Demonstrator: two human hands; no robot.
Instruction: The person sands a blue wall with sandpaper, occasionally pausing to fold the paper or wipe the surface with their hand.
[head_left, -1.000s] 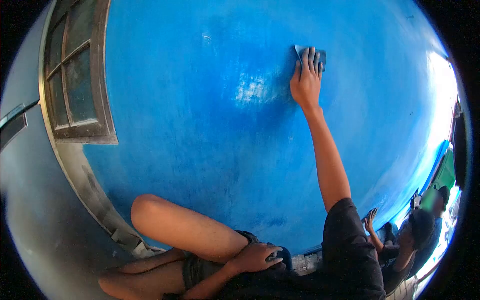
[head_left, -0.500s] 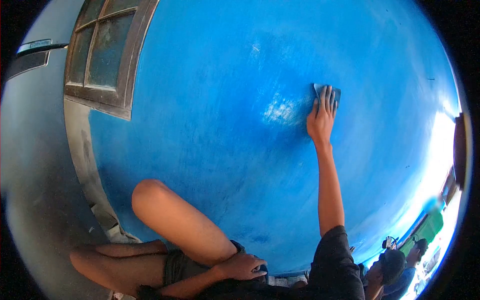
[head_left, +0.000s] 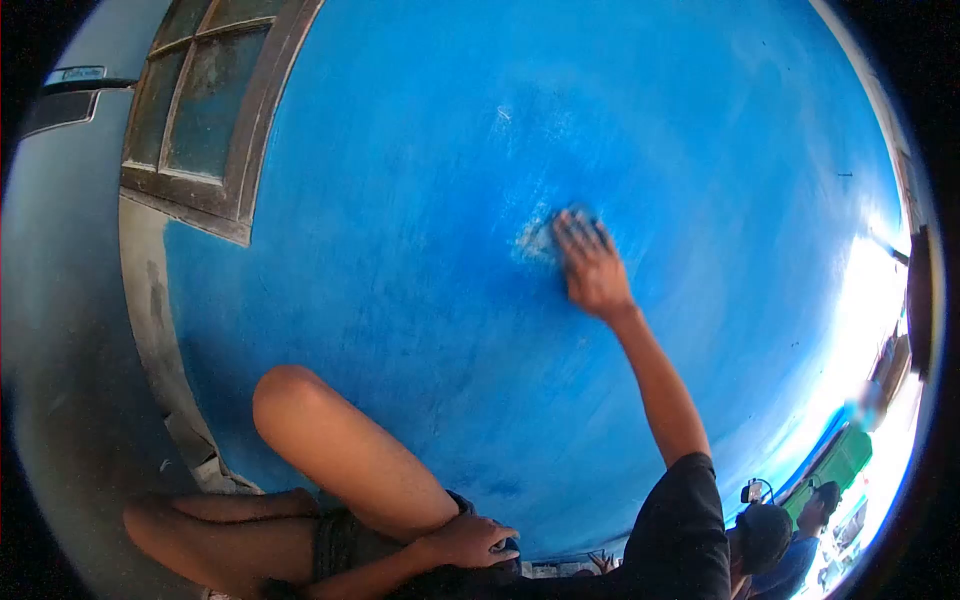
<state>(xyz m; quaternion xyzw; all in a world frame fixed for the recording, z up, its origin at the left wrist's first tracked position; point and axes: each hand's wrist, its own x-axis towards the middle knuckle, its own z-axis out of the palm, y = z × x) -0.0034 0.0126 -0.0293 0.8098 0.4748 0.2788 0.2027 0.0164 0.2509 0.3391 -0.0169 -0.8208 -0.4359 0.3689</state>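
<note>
My right hand [head_left: 595, 272] presses a dark sheet of sandpaper [head_left: 584, 211] against the blue wall [head_left: 400, 220]. Its fingers are blurred by motion and cover most of the sheet. Just left of the fingertips, a pale scuffed patch [head_left: 533, 238] shows through the blue paint, and a smaller scratched spot lies above it. Down by my raised thigh [head_left: 350, 440], my left hand [head_left: 475, 541] rests with its fingers curled. Something dark shows beside those fingers, but I cannot make out what they hold, if anything.
A wooden-framed window [head_left: 215, 100] is set in the wall at upper left, beside a grey surface [head_left: 70, 300]. At lower right sit other people [head_left: 765, 540], close to my right elbow, with a green object [head_left: 840, 460] behind them. A nail [head_left: 845, 175] sticks out at right.
My right hand has slid left and down along the wall with the sandpaper, onto the edge of the pale patch. My left hand stays by my thigh. The view has shifted slightly.
</note>
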